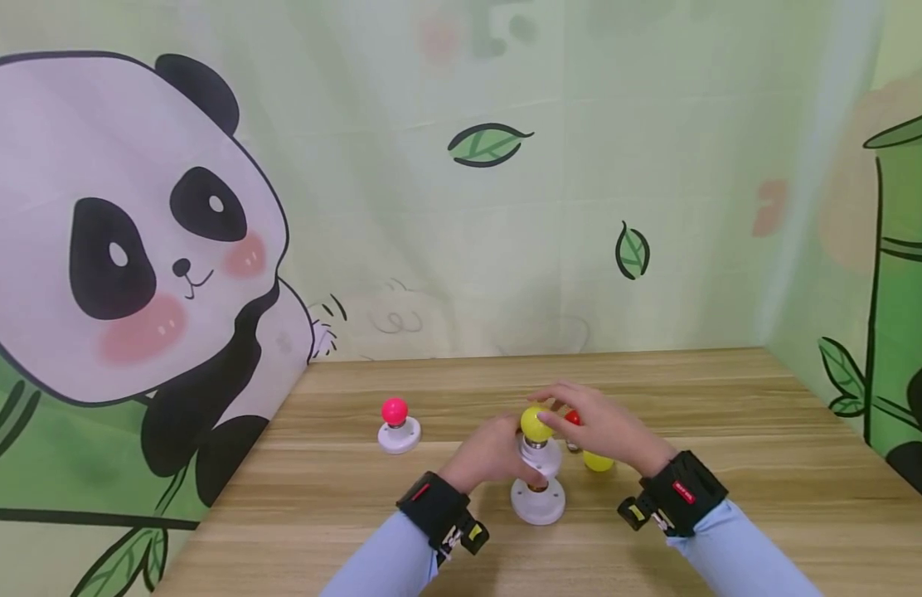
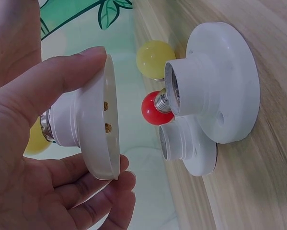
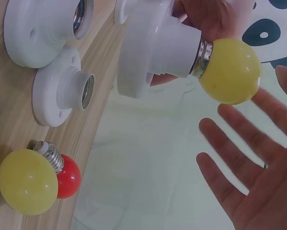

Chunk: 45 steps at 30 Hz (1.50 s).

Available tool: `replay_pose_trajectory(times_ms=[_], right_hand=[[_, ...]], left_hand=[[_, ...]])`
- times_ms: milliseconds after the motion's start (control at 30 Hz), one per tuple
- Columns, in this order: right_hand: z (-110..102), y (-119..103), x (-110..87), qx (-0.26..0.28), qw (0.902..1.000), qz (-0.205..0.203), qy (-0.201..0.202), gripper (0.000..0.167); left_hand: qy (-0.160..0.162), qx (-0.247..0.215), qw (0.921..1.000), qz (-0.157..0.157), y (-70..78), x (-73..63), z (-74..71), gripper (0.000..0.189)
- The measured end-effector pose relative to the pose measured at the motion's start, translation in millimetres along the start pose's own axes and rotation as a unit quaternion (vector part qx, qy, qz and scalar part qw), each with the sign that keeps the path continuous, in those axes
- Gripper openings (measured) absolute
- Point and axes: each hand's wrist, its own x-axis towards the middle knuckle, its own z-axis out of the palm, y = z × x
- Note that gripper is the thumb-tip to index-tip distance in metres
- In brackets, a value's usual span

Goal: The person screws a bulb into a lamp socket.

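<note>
My left hand (image 1: 485, 454) grips a white lamp holder (image 2: 97, 120) by its round base, thumb on one side and fingers on the other, above the table. A yellow bulb (image 3: 231, 71) sits in its socket, with part of the metal screw cap showing. My right hand (image 3: 270, 179) is beside the bulb with fingers spread and thumb apart; whether a fingertip touches the glass I cannot tell. Below the held holder, another white lamp holder (image 1: 538, 502) stands on the table with a bare socket. A further bare-socket holder (image 2: 193, 148) stands behind it.
A red bulb (image 3: 68, 177) and a second yellow bulb (image 3: 28, 182) lie together on the wooden table (image 1: 282, 497), right of the holders. Farther left stands a holder with a pink-red bulb (image 1: 395, 411). A panda-printed cloth (image 1: 431, 249) hangs behind the table.
</note>
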Motion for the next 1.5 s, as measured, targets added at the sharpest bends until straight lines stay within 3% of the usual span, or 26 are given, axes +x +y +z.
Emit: replay_pose_trajectory(times_ms=[200,433,1033,1500], right_hand=[[-3.2,3.0,-0.7,0.05,0.9964,-0.051,-0.046,0.039],[-2.5,4.8,-0.3,0.049,0.9942,-0.05,-0.082,0.043],[2.9,9.5,-1.3,0.041,0.9932,-0.093,-0.056,0.042],[5.4,5.8,2.6,0.016,0.9989,-0.036,-0.023,0.037]], left_hand=[[0.006,0.006,1.0,0.0,2.0,-0.8,-1.2,0.07],[0.01,0.008,0.9999,0.006,2.6,-0.9,-1.7,0.075],[0.008,0.012,0.9998,0.015,0.8,0.1,1.7,0.073],[0.006,0.008,0.9997,0.022,-0.6,-1.0,-1.8,0.062]])
